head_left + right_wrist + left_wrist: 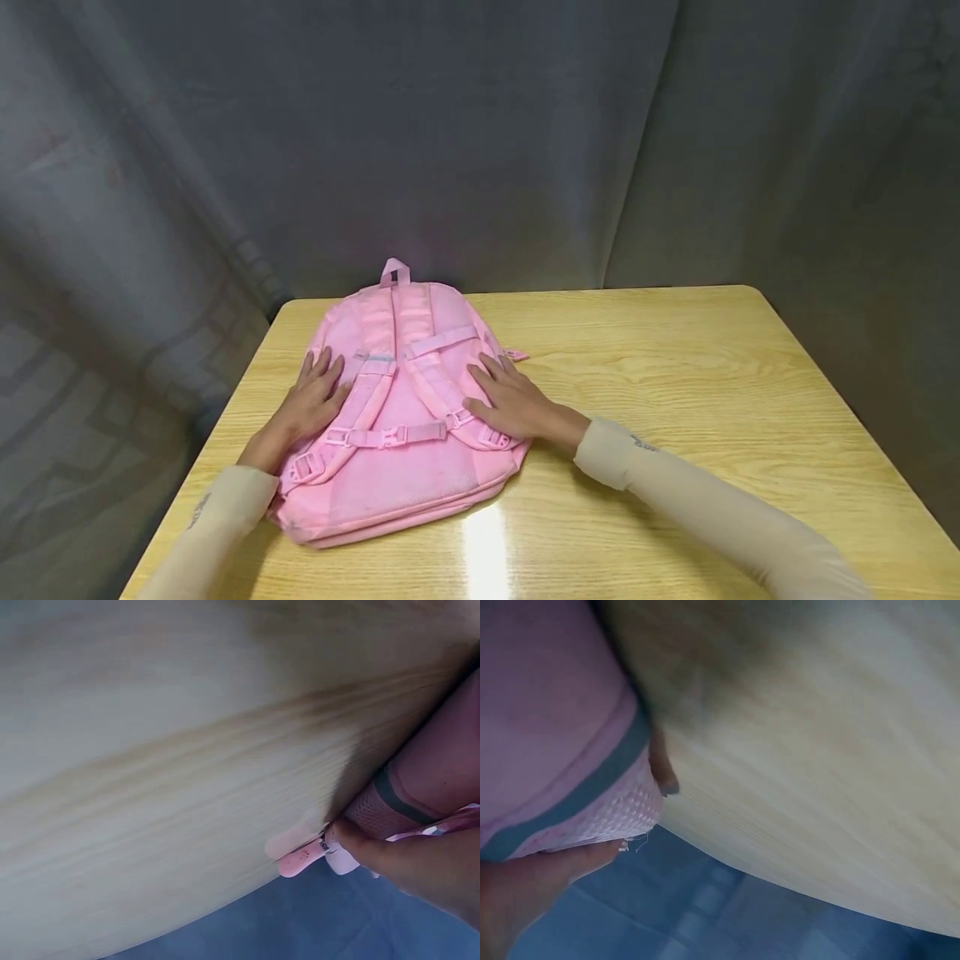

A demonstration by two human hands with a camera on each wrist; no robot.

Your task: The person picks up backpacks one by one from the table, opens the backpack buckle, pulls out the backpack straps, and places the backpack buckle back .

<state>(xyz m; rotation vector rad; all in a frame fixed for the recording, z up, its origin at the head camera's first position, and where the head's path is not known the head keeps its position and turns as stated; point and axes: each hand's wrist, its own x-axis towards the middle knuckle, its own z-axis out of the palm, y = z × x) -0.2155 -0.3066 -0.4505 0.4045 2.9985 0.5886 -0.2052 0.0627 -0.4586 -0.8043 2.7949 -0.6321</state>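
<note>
a grey curtain [480, 142] is the largest thing in the room, hanging behind the counter and coming round its left and right sides. it falls in soft folds, with a long slanting line to the right of the middle, and carries faint, paler block-like marks at the lower left. in both wrist views it looks bluer, beyond the counter's curved-looking edge.

the counter [735, 392] has a pale yellow wood-look top with long streaks of grain. its far corners are rounded. toward the near side, a bright patch of reflected light [485, 554] shows the surface is glossy, and soft shadows lie under the arms.

a pink backpack [397, 483] lies on the left half of the counter, straps up, its top toward the far edge. two cream sleeves [690, 492] reach in from the near side.

the right hand [517, 400] rests on the backpack's right side, fingers spread; the left hand [306, 407] rests on its left side, fingers likewise wide. neither grips anything.

a strap with a buckle [394, 437] runs between the shoulder straps. a small carry loop [404, 275] stands at the far end, and pink zip pulls [301, 859] jut out on the right.
</note>
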